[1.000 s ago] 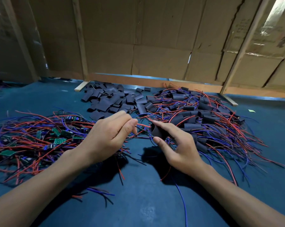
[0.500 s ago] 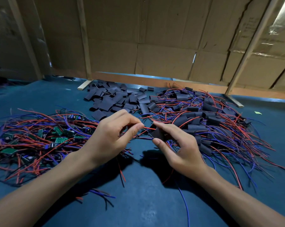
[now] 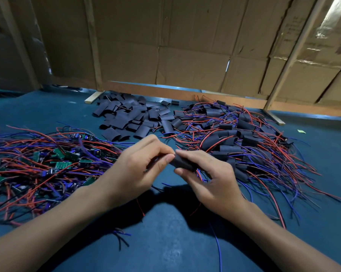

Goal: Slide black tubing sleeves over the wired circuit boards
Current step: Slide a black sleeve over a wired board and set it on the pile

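Centrally, hand-held sleeve above bare tabletop

No legible txt anywhere; faint dark print on cardboard panel at approx 2 o'clock, too blurred to read; green boards at 9 o'clock show no readable markings

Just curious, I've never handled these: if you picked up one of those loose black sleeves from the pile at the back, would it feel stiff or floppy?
Probably soft: many black sleeves lie squashed flat. Likely light, heaped loosely. The one the right hand pinches holds its shape.
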{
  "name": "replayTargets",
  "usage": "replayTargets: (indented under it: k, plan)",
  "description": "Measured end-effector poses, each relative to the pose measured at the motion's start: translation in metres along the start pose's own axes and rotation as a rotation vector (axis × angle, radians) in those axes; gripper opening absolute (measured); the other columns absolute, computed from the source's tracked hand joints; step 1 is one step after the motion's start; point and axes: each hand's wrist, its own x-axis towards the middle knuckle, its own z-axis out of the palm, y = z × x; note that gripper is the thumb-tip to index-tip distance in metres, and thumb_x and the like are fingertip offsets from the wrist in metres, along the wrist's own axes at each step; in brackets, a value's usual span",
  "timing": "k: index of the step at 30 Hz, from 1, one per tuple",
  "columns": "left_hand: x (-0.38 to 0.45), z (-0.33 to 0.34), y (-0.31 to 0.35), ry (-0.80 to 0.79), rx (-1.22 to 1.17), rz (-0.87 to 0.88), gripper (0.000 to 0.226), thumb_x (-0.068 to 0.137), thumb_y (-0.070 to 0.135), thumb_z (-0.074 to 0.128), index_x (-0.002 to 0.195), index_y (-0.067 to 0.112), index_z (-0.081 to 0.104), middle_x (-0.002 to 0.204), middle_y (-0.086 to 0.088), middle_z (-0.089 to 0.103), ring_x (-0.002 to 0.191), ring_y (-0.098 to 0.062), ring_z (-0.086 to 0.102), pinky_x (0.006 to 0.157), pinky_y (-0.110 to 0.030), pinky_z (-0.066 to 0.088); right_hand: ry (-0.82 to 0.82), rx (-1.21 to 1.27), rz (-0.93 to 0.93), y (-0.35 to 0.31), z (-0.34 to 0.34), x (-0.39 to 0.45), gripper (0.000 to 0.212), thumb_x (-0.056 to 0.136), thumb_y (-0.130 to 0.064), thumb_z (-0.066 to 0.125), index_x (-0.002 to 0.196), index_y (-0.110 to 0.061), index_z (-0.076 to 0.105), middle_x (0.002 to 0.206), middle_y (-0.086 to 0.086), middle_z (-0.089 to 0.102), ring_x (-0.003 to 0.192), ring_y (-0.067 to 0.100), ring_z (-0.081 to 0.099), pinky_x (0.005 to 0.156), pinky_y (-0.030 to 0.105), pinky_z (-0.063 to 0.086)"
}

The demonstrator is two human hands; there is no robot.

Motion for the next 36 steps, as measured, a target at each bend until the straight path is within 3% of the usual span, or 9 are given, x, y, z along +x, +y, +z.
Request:
replayTargets:
  k: [5, 8, 18, 21, 23, 26, 28, 32, 36]
  plan:
    - [-0.004, -0.005, -0.008, -0.239, -0.137, -0.133, 0.028, 0.098, 0.039, 0.059, 0.122, 0.03, 0.047, 0.098, 0.016, 0.06, 0.096, -0.007, 0.063, 0.085, -0.017, 0.045, 0.142, 0.209, 0.239, 0.0, -0.005, 0.003, 0.027, 0.086, 0.005, 0.073, 0.098, -0.019, 0.076, 0.08, -0.006, 0.076, 0.067, 0.011, 0.073, 0.067, 0.022, 0.057]
    - [-0.002, -0.011, -0.019, -0.304, 0.237, -0.011, 0.016, 0.099, 0.032, 0.059, 0.111, 0.021, 0.063, 0.092, 0.014, 0.064, 0.088, -0.013, 0.062, 0.083, -0.034, 0.046, 0.182, 0.188, 0.266, 0.007, -0.017, 0.004, 0.03, 0.085, 0.007, 0.072, 0.096, -0.021, 0.076, 0.078, -0.007, 0.076, 0.07, 0.014, 0.075, 0.071, 0.025, 0.059]
    - [0.006, -0.01, -0.007, -0.264, 0.356, -0.01, 0.024, 0.101, 0.039, 0.048, 0.116, 0.028, 0.064, 0.092, 0.005, 0.049, 0.066, -0.026, 0.049, 0.055, -0.038, 0.041, -0.104, -0.153, -0.001, 0.006, -0.034, 0.001, 0.038, 0.086, -0.016, 0.078, 0.121, -0.003, 0.071, 0.109, 0.001, 0.074, 0.099, 0.008, 0.069, 0.088, 0.019, 0.051]
    - [0.005, 0.002, -0.005, -0.276, 0.158, 0.001, 0.017, 0.1, 0.047, 0.048, 0.107, 0.034, 0.058, 0.092, 0.016, 0.048, 0.08, -0.01, 0.05, 0.067, -0.034, 0.042, -0.164, -0.201, -0.036, 0.002, -0.033, 0.002, 0.044, 0.087, -0.018, 0.079, 0.125, -0.001, 0.068, 0.117, 0.004, 0.073, 0.107, 0.009, 0.069, 0.096, 0.021, 0.05]
    - [0.004, 0.008, -0.002, -0.322, 0.16, 0.066, 0.016, 0.102, 0.021, 0.047, 0.116, 0.02, 0.052, 0.108, 0.006, 0.046, 0.096, -0.017, 0.049, 0.085, -0.036, 0.044, -0.172, -0.24, -0.023, 0.001, -0.034, 0.004, 0.046, 0.087, -0.018, 0.079, 0.127, -0.001, 0.067, 0.119, 0.005, 0.072, 0.109, 0.008, 0.067, 0.099, 0.018, 0.048]
    - [0.011, 0.023, 0.005, -0.207, 0.019, -0.113, 0.049, 0.065, -0.014, 0.053, 0.109, 0.007, 0.053, 0.108, -0.001, 0.047, 0.095, -0.019, 0.048, 0.084, -0.024, 0.042, -0.183, -0.269, 0.01, 0.0, -0.038, 0.006, 0.043, 0.088, -0.017, 0.077, 0.128, -0.003, 0.067, 0.117, 0.003, 0.073, 0.105, -0.003, 0.061, 0.097, 0.008, 0.04]
    - [0.014, 0.024, 0.001, -0.103, -0.148, -0.251, 0.031, 0.072, -0.02, 0.056, 0.093, 0.004, 0.059, 0.088, -0.006, 0.06, 0.085, -0.011, 0.058, 0.07, -0.016, 0.049, -0.187, -0.279, 0.023, 0.0, -0.04, 0.007, 0.04, 0.088, -0.014, 0.077, 0.126, -0.005, 0.068, 0.112, 0.0, 0.073, 0.101, -0.009, 0.057, 0.093, 0.003, 0.037]
    - [-0.003, 0.007, -0.011, -0.064, -0.164, -0.154, 0.033, 0.093, 0.005, 0.065, 0.117, 0.021, 0.049, 0.111, 0.004, 0.066, 0.109, -0.001, 0.067, 0.095, -0.019, 0.052, -0.165, -0.224, 0.037, 0.001, -0.039, 0.005, 0.036, 0.087, -0.011, 0.078, 0.122, -0.005, 0.071, 0.11, 0.001, 0.075, 0.1, -0.002, 0.065, 0.092, 0.007, 0.043]
    - [-0.007, 0.005, -0.007, -0.009, -0.114, -0.149, 0.025, 0.085, 0.02, 0.074, 0.107, 0.011, 0.065, 0.09, 0.02, 0.072, 0.083, 0.006, 0.07, 0.079, -0.014, 0.054, -0.158, -0.181, -0.006, -0.002, -0.033, 0.006, 0.042, 0.085, -0.012, 0.08, 0.124, -0.002, 0.069, 0.114, 0.005, 0.074, 0.104, 0.008, 0.068, 0.095, 0.016, 0.048]
